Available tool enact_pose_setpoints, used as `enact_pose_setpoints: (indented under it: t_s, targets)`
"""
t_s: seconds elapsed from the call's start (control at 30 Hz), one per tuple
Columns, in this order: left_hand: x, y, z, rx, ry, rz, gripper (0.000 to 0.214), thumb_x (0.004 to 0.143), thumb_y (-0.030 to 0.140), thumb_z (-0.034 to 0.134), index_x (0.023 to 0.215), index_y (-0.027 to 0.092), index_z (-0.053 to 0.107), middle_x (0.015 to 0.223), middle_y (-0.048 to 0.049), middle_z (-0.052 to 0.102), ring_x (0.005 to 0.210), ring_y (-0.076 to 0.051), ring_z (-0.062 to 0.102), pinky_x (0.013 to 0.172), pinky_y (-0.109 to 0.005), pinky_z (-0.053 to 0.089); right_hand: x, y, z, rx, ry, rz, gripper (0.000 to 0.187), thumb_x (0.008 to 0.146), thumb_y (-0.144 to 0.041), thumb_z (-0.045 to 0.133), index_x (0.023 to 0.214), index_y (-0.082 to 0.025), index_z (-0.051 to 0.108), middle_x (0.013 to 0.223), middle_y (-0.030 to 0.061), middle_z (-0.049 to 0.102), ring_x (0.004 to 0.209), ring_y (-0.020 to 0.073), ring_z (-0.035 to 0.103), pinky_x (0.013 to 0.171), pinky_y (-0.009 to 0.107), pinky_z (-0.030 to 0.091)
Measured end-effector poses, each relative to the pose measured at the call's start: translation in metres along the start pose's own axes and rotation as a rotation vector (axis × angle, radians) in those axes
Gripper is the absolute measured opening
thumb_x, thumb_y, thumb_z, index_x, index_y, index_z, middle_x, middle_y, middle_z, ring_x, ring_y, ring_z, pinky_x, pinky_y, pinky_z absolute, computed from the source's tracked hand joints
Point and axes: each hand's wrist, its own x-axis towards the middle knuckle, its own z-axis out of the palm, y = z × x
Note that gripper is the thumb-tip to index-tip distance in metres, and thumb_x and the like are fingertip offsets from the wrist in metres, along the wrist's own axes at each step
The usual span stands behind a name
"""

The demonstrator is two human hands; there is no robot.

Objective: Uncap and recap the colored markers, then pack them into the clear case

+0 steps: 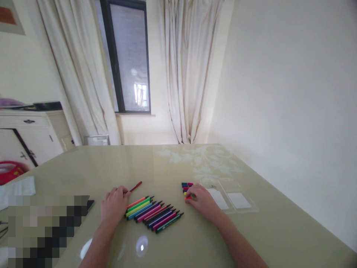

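Observation:
My left hand [114, 204] is closed around the near end of a dark red felt-tip pen [136, 187], which points away to the right. Just right of this hand lies a slanted row of uncapped felt-tip pens [153, 213] in many colours, their dark tips toward the upper right. My right hand [202, 201] is at a small group of coloured pen caps [186, 185]. Its thumb and forefinger are pinched at an orange-red cap [188, 198], and a bit of green shows between the fingers. Part of the cap group is hidden behind this hand.
Right of my right hand lies an open clear plastic case [232, 197] with white inserts. A pixelated dark object [55, 230] and a white cloth or paper [18, 190] are at the table's left. The glossy table [134, 160] ends near a wall on the right.

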Motion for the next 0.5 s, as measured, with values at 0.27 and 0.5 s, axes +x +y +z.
enact_pose_setpoints:
  t_s: [0.27, 0.5]
  targets:
    - [-0.018, 0.058, -0.002, -0.539, 0.038, 0.3, 0.024, 0.099, 0.039, 0.039, 0.104, 0.023, 0.056, 0.098, -0.0061, 0.073, 0.093, -0.025, 0.069, 0.086, -0.038, 0.051, 0.001, 0.001, 0.005, -0.033, 0.104, -0.012, 0.007, 0.088, -0.021, 0.074, 0.094, -0.022, 0.076, 0.103, 0.0061, 0.071, 0.106, 0.0244, 0.062, 0.095, 0.035, 0.045]
    - [-0.062, 0.108, 0.006, -0.516, -0.076, 0.612, 0.028, 0.101, 0.029, 0.036, 0.108, 0.023, 0.063, 0.103, -0.007, 0.073, 0.095, -0.025, 0.066, 0.088, -0.039, 0.048, -0.004, -0.022, -0.003, 0.3, 0.177, -0.167, 0.023, 0.099, -0.038, 0.063, 0.115, -0.026, 0.074, 0.104, 0.0043, 0.074, 0.096, 0.0203, 0.067, 0.088, 0.031, 0.049]
